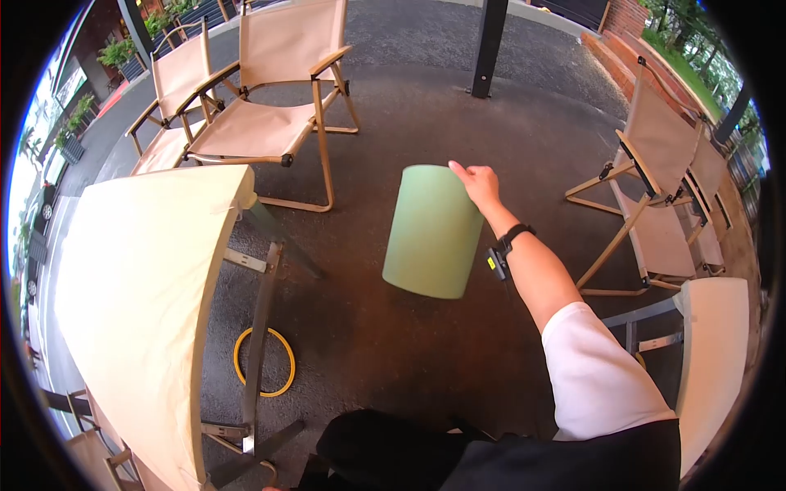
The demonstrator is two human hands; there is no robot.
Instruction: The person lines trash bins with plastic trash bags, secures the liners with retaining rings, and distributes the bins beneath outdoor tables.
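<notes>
My right hand [479,184] grips the upper right edge of a pale green cylinder [432,237], with the thumb lying along its top rim. The cylinder is smooth, bin-like and slightly tilted, and it hangs at arm's length in front of me over the dark ground. Its inside is hidden from this angle. A black band with a small device [497,262] is strapped round my right wrist. My left hand does not show in the head view.
Left stands a table with a cream cover [139,286]; a yellow hoop [292,368] lies by its metal legs. Another pale-topped table [716,360] is at right. Folding chairs [262,135] stand back left, more chairs [659,229] at right. A dark post [489,49] rises ahead.
</notes>
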